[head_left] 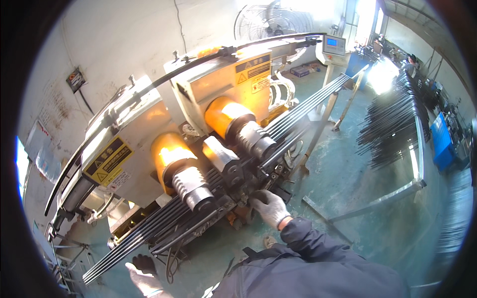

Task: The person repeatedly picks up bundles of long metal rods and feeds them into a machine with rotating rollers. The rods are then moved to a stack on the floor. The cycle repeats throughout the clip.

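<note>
Green-painted workshop floor (pixel 357 188) spreads out under me, with a big cream-coloured machine (pixel 149 124) standing before a pale wall and a fan (pixel 271 22) behind it. Long dark metal rods (pixel 293 119) run in a bundle across the machine's front, passing under two ribbed steel rollers (pixel 196 186) that sit below orange-lit housings. More rods lie on a rack (pixel 397 124) to my right.

My right hand (pixel 268 207), in a grey-white work glove, rests against the clamp block (pixel 238 174) between the two rollers, right where the rods pass. Its fingers are curled down onto the fitting, though I cannot tell for sure whether the grip is closed around a knob or merely pressing on it, as the glove hides the fingertips. My left hand (pixel 144 278), also gloved, hangs low near the near end of the rod bundle, fingers spread and pinching nothing.

I judge this to be the adjusting or seating step at the clamp, with the rods already laid in the rollers. A next move would call for a firm hold on that fitting, keeping my fingers well away from the rollers.
</note>
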Motion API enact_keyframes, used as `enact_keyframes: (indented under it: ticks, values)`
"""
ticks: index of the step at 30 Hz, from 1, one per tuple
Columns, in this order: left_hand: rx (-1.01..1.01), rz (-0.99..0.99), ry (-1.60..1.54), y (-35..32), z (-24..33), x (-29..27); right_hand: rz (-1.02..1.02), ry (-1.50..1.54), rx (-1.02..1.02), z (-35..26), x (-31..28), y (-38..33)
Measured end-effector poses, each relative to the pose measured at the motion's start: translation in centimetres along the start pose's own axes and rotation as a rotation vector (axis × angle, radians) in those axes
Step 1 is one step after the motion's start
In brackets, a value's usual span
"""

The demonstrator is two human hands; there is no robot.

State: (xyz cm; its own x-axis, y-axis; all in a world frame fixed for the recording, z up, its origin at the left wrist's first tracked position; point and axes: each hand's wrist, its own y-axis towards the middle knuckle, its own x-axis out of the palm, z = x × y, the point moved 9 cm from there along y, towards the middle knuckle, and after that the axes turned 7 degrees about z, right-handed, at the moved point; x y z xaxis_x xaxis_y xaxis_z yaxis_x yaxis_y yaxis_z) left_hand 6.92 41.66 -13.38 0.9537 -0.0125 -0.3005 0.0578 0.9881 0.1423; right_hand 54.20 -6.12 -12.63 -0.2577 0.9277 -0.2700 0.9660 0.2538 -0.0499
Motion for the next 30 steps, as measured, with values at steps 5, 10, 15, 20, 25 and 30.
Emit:
enact_keyframes:
  ticks: [5,10,15,20,25,30]
  values:
    - [-0.197,0.097,-0.613,1.1,3.5,0.4,0.079,0.185,-0.046,-5.7,0.7,0.9]
    - [-0.146,-0.024,-0.783,2.4,11.0,2.6,0.160,0.197,-0.082,-8.1,0.1,2.4]
    - [-0.001,-0.083,-0.739,5.5,21.4,0.7,0.162,0.355,0.023,-5.9,1.2,5.5]
    - [0.052,0.004,-0.674,6.4,29.3,1.0,0.222,0.396,0.060,-2.9,3.5,9.8]
    - [0.297,0.022,-0.564,5.4,36.9,4.2,0.221,0.092,-0.259,-5.7,3.6,11.1]
    - [0.330,-0.132,-0.554,3.8,42.7,8.5,-0.063,0.847,0.151,-7.1,4.8,11.3]
